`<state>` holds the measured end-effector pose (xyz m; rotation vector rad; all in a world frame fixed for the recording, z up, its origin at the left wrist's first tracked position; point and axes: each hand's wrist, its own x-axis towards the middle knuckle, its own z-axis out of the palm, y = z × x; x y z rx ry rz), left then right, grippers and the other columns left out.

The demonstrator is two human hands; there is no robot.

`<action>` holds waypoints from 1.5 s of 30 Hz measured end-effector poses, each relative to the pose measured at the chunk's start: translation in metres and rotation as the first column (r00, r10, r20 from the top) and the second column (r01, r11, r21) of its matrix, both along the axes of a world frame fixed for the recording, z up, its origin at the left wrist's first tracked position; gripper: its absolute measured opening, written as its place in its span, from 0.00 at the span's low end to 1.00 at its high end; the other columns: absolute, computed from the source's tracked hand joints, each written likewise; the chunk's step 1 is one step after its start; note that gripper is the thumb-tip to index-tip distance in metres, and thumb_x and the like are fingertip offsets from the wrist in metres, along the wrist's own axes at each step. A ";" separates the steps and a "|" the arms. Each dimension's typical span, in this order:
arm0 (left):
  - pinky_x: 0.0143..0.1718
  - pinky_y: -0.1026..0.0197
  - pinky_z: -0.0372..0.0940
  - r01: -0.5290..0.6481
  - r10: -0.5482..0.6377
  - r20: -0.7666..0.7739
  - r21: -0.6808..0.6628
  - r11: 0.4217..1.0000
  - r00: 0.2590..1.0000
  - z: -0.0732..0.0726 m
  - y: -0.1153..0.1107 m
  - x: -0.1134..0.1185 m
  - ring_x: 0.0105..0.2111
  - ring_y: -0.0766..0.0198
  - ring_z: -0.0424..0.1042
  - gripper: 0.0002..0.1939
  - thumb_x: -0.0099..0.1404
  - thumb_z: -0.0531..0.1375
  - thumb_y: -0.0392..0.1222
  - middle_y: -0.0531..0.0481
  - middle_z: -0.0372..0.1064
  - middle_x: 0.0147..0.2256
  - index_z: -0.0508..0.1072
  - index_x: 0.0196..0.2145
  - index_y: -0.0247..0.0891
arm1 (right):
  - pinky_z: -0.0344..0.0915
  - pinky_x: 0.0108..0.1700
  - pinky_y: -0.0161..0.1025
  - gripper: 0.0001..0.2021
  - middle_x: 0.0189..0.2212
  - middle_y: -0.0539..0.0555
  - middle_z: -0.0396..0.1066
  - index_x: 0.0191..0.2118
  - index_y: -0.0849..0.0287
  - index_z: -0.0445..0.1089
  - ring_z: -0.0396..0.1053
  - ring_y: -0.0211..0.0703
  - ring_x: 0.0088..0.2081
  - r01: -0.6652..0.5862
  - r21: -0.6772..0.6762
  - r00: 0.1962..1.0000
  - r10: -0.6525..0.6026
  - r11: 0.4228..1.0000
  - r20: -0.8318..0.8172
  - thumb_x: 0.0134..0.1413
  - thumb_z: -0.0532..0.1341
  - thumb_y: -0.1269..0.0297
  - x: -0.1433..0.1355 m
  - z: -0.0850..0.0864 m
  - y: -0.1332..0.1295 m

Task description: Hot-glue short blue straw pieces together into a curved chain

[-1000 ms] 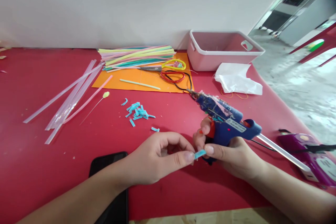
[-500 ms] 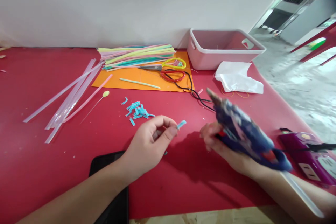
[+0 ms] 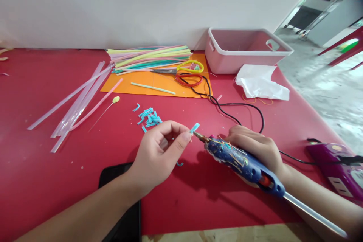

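Between thumb and forefinger, my left hand (image 3: 161,155) pinches a short blue strip piece (image 3: 195,127). My right hand (image 3: 255,145) is wrapped round a blue hot glue gun (image 3: 235,157), whose nozzle points left and meets or nearly touches the strip. A clear glue stick (image 3: 314,213) sticks out of the gun's back end. Just beyond my left hand lies a small pile of cut blue pieces (image 3: 150,116). One more blue curl sits on the red table (image 3: 176,200) below the left hand.
Coloured strips (image 3: 153,57) and scissors (image 3: 189,67) lie on orange paper (image 3: 147,92). Clear glue sticks (image 3: 76,109) rest at left, near a yellow-tipped pin (image 3: 115,99). A pink basket (image 3: 246,60), white paper (image 3: 262,83), a purple power strip (image 3: 331,170) and a black phone (image 3: 121,219) surround the hands.
My right hand has turned the glue gun and brought its nozzle down and left to the blue piece. The left hand keeps its pinch in nearly the same place.
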<state>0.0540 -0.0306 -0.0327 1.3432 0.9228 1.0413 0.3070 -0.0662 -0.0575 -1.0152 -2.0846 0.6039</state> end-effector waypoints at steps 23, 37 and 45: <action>0.24 0.71 0.57 0.065 -0.063 -0.097 0.024 0.998 0.993 -0.006 -0.003 -0.002 0.23 0.74 0.57 0.08 0.72 0.60 0.44 0.56 0.64 0.28 0.72 0.37 0.37 | 0.61 0.32 0.40 0.07 0.25 0.50 0.64 0.42 0.56 0.67 0.63 0.41 0.27 -0.021 0.164 0.991 -0.001 0.986 0.132 0.69 0.55 0.61 -0.005 0.005 0.001; 0.25 0.68 0.57 0.083 -0.080 -0.080 0.033 0.996 0.994 -0.011 -0.001 -0.004 0.24 0.71 0.59 0.08 0.73 0.60 0.46 0.55 0.67 0.30 0.73 0.37 0.41 | 0.62 0.30 0.39 0.05 0.24 0.49 0.64 0.42 0.56 0.67 0.63 0.40 0.25 0.009 0.178 0.990 -0.034 0.984 0.140 0.67 0.57 0.63 -0.007 0.009 -0.001; 0.23 0.67 0.55 0.093 -0.093 -0.055 -0.012 0.996 0.994 -0.012 -0.001 -0.005 0.24 0.70 0.57 0.09 0.72 0.61 0.48 0.55 0.65 0.29 0.74 0.37 0.42 | 0.61 0.32 0.40 0.04 0.25 0.50 0.65 0.42 0.55 0.69 0.63 0.41 0.27 0.018 0.125 0.995 -0.030 0.992 0.095 0.66 0.57 0.64 -0.005 0.004 -0.004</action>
